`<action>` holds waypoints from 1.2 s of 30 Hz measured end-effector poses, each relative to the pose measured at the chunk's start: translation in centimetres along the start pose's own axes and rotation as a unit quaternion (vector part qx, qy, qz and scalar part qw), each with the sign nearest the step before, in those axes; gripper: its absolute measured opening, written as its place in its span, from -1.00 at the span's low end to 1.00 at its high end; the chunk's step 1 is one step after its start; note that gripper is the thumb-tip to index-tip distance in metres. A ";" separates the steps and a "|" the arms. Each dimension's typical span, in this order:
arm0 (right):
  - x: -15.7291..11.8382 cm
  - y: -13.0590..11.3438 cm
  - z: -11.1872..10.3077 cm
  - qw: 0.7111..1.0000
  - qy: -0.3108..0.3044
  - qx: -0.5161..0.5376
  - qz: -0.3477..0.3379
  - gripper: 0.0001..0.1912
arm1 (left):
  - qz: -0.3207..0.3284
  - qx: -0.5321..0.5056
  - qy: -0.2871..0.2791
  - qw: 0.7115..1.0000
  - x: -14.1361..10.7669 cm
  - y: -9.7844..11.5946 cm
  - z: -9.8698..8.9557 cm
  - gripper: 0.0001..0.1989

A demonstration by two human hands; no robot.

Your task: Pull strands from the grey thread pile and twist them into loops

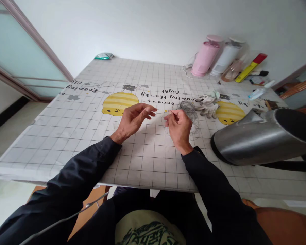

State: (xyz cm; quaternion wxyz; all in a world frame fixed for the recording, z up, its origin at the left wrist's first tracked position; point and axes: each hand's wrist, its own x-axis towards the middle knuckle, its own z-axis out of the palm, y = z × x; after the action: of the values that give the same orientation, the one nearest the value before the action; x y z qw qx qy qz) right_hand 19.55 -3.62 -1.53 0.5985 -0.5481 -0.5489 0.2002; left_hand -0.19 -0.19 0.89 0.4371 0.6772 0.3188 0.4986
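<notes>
Over the middle of the table, my left hand [134, 120] has its thumb and forefinger pressed together, and a thin pale strand seems to run from their tips toward the other hand. My right hand [179, 127] is closed in a pinch a little to the right, at the strand's other end. Beside and behind my right hand lies a loose tangle of thin dark wire or thread [188, 110] on the checked tablecloth [148, 160]. Grey-white gloves [207, 103] lie crumpled just right of the tangle.
A large metal kettle [255, 137] stands at the right, near my right forearm. Along the back right are a pink cylinder [206, 58], a white cylinder [225, 59], a yellow-red box [250, 69] and a clear bottle [261, 91]. A green-white packet [104, 56] lies at the back left.
</notes>
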 end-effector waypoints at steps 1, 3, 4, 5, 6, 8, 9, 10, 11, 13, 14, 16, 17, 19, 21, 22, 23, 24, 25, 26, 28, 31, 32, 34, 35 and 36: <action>0.1 0.2 -0.1 1.000 0.007 -0.017 -0.013 -0.81 | -0.018 -0.013 0.000 1.000 0.0 0.0 0.1 -0.47; 0.3 0.5 -0.3 0.998 0.022 -0.046 -0.034 -0.83 | -0.057 -0.040 -0.017 0.997 -0.2 0.1 0.4 -0.45; 0.3 0.6 -0.3 0.997 0.025 -0.057 -0.041 -0.84 | -0.075 -0.050 -0.032 0.995 -0.3 0.2 0.7 -0.46; 0.4 0.7 -0.4 0.996 0.027 -0.066 -0.048 -0.85 | -0.089 -0.056 -0.046 0.993 -0.4 0.2 0.9 -0.47; 0.3 0.9 -0.4 0.995 0.027 -0.074 -0.054 -0.85 | -0.099 -0.061 -0.055 0.992 -0.5 0.2 1.1 -0.47; 0.2 1.0 -0.4 0.994 0.019 -0.092 -0.064 -0.86 | -0.101 -0.058 -0.047 0.992 -0.5 0.2 1.4 -0.48; 0.1 1.1 -0.3 0.992 0.013 -0.103 -0.070 -0.86 | -0.092 -0.048 -0.033 0.994 -0.5 0.2 1.4 -0.48; 0.0 1.2 -0.3 0.990 0.005 -0.113 -0.078 -0.86 | -0.080 -0.031 -0.021 0.996 -0.4 0.2 1.4 -0.49; -0.1 1.2 -0.3 0.988 -0.003 -0.124 -0.087 -0.86 | -0.066 -0.009 -0.016 0.998 -0.2 0.1 1.3 -0.51; -0.4 1.2 -0.1 0.984 -0.016 -0.141 -0.109 -0.86 | -0.046 0.033 -0.029 0.998 0.0 0.0 0.9 -0.57; -0.5 1.3 0.0 0.982 -0.023 -0.147 -0.120 -0.85 | -0.041 0.051 -0.039 0.997 0.1 0.0 0.7 -0.60; -0.7 1.3 0.3 0.978 -0.040 -0.153 -0.136 -0.83 | -0.027 0.081 -0.053 0.995 0.2 0.0 0.4 -0.66; -0.7 1.4 0.4 0.977 -0.048 -0.154 -0.140 -0.82 | -0.014 0.100 -0.058 0.993 0.2 -0.1 0.3 -0.69; -0.9 1.4 0.6 0.977 -0.057 -0.153 -0.140 -0.81 | 0.023 0.150 -0.070 0.986 0.1 -0.2 0.2 -0.74; -1.0 1.4 0.7 0.978 -0.060 -0.152 -0.130 -0.81 | 0.060 0.210 -0.085 0.972 0.0 -0.5 0.1 -0.75; -1.0 1.4 0.8 0.979 -0.065 -0.151 -0.123 -0.81 | 0.075 0.241 -0.089 0.963 -0.1 -0.6 0.1 -0.75; -1.1 1.4 0.8 0.980 -0.070 -0.147 -0.115 -0.81 | 0.090 0.270 -0.094 0.954 -0.1 -0.8 0.1 -0.75; -1.1 1.3 0.9 0.981 -0.075 -0.143 -0.108 -0.81 | 0.105 0.294 -0.097 0.945 -0.1 -1.0 0.2 -0.75; -1.1 1.3 0.9 0.982 -0.079 -0.140 -0.103 -0.82 | 0.120 0.314 -0.101 0.936 -0.1 -1.2 0.2 -0.74; -1.2 1.2 1.0 0.982 -0.081 -0.138 -0.098 -0.82 | 0.134 0.329 -0.105 0.929 -0.1 -1.3 0.3 -0.73; -1.2 1.2 1.3 0.983 -0.080 -0.141 -0.089 -0.86 | 0.153 0.348 -0.113 0.918 -0.1 -1.5 0.4 -0.70; -1.2 1.3 1.6 0.985 -0.074 -0.139 -0.074 -0.92 | 0.145 0.340 -0.115 0.922 0.0 -1.5 0.6 -0.71; -1.2 1.3 1.7 0.987 -0.074 -0.125 -0.069 -0.94 | 0.135 0.327 -0.111 0.929 0.1 -1.6 0.6 -0.73; -1.2 1.2 1.8 0.993 -0.082 -0.078 -0.043 -0.95 | 0.114 0.294 -0.102 0.944 0.1 -1.6 0.6 -0.75; -1.2 1.2 1.7 0.994 -0.091 -0.051 -0.018 -0.92 | 0.104 0.278 -0.097 0.950 0.1 -1.6 0.5 -0.75; -1.2 1.1 1.7 0.994 -0.101 -0.028 0.011 -0.88 | 0.095 0.265 -0.092 0.955 0.1 -1.6 0.5 -0.74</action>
State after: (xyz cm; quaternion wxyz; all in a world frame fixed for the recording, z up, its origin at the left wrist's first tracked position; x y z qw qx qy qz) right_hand 18.12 -3.52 -3.37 0.5221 -0.5474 -0.6060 0.2460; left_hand 0.35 0.43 -0.62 0.2201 0.8389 0.3319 0.3711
